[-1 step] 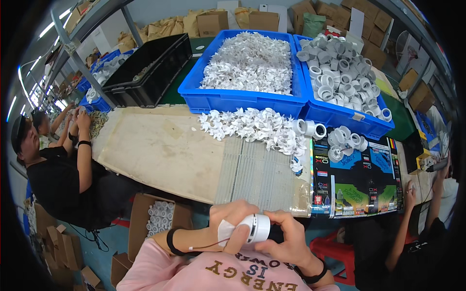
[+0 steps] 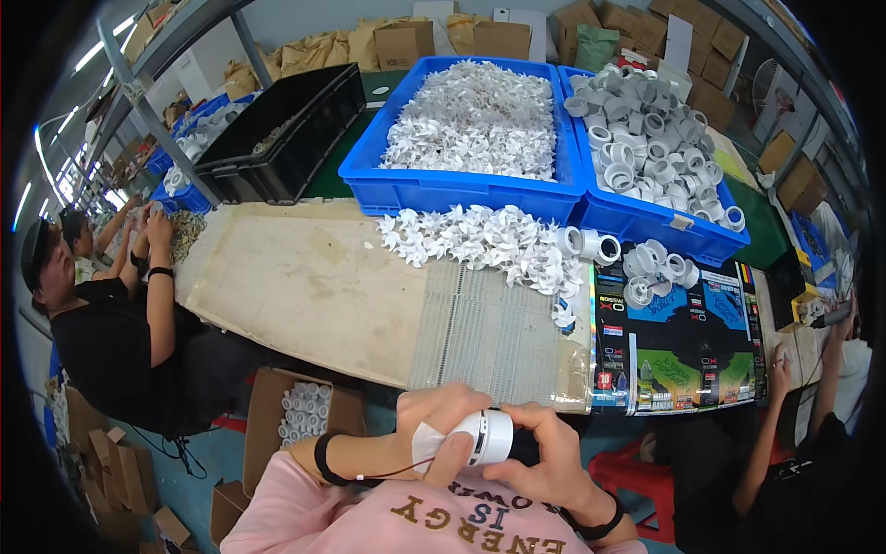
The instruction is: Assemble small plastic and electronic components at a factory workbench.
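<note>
Close to my body, at the table's front edge, both hands are on a white round plastic housing (image 2: 494, 437) with dark slots around its side. My left hand (image 2: 441, 415) is wrapped around its slotted end, and a white flap-like piece (image 2: 426, 441) shows beside the palm. A thin dark wire (image 2: 401, 474) with a small white plug trails from there across my left wrist. My right hand (image 2: 552, 452) curls at the smooth end, index finger along the top and thumb below. The inner parts of the housing are hidden by my fingers.
A blue bin (image 2: 466, 192) of small white finned impellers stands behind a loose pile (image 2: 494, 242) of them. Right of it, another blue bin (image 2: 660, 222) holds white rings, with several white caps (image 2: 657, 268) in front. A black crate (image 2: 254, 175) stands left. Co-workers sit on both sides.
The wire's plug end has dropped slightly at my left wrist. Both hands keep nearly the same hold on the housing.
</note>
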The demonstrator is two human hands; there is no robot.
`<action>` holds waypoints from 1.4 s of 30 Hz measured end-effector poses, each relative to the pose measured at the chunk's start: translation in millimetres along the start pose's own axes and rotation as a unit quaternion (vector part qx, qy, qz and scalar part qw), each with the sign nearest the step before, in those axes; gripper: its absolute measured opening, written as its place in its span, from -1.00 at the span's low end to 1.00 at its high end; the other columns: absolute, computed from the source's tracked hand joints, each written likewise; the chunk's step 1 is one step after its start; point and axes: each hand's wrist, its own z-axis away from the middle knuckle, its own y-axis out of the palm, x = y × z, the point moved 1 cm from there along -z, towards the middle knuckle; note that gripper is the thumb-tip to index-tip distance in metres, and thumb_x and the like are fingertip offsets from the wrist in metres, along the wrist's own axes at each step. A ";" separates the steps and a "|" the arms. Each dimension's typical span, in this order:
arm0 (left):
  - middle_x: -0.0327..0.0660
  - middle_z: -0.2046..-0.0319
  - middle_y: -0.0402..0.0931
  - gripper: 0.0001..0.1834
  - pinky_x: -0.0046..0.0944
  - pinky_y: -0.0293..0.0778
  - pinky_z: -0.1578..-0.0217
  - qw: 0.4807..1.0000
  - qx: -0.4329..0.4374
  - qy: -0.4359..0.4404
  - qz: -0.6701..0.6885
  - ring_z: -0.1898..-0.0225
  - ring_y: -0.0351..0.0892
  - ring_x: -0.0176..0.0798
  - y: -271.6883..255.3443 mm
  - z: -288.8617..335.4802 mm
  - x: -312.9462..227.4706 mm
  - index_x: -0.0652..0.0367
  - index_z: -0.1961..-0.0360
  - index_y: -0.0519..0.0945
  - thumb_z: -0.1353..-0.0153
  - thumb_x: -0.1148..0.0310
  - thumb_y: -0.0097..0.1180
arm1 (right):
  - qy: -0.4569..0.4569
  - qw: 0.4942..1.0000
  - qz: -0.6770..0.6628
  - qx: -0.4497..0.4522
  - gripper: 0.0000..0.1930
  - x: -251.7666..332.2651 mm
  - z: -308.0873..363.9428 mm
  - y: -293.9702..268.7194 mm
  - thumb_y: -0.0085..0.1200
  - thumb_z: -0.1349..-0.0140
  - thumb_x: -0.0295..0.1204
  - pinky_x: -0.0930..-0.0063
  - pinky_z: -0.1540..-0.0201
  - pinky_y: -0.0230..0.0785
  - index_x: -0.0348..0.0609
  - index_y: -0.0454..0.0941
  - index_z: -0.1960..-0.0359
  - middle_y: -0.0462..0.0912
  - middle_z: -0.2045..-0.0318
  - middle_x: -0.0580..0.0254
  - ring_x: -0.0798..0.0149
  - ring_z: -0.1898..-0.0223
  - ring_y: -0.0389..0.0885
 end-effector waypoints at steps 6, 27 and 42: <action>-0.02 0.57 0.44 -0.70 -0.20 0.37 0.64 0.998 0.014 0.062 0.013 0.66 0.46 -0.09 -3.7 -6.4 2.7 0.37 0.34 0.51 -0.11 0.30 -0.08 | -0.060 0.993 0.095 -0.032 -0.35 19.7 -3.8 0.6 0.44 0.14 -0.25 0.42 0.31 0.47 -0.37 0.39 0.08 0.56 0.33 -0.01 0.18 0.38 0.59; 0.03 0.46 0.50 -0.62 -0.21 0.41 0.58 0.997 0.030 -0.060 0.039 0.58 0.51 -0.12 -2.0 9.0 5.2 0.40 0.18 0.47 -0.24 0.25 -0.18 | 0.030 0.999 -0.009 -0.009 -0.43 0.4 0.3 8.4 0.47 0.18 -0.30 0.49 0.35 0.46 -0.34 0.43 0.19 0.58 0.39 0.07 0.30 0.41 0.58; -0.20 0.32 0.56 -0.57 -0.26 0.44 0.24 0.699 -0.149 -0.514 0.474 0.30 0.55 -0.29 41.2 9.6 61.9 0.23 0.13 0.49 -0.33 0.13 -0.32 | -0.055 0.948 0.275 -0.153 -0.40 -41.7 -5.1 29.8 0.41 0.19 -0.41 0.19 0.15 0.39 -0.34 0.41 0.08 0.46 0.15 -0.04 -0.06 0.16 0.49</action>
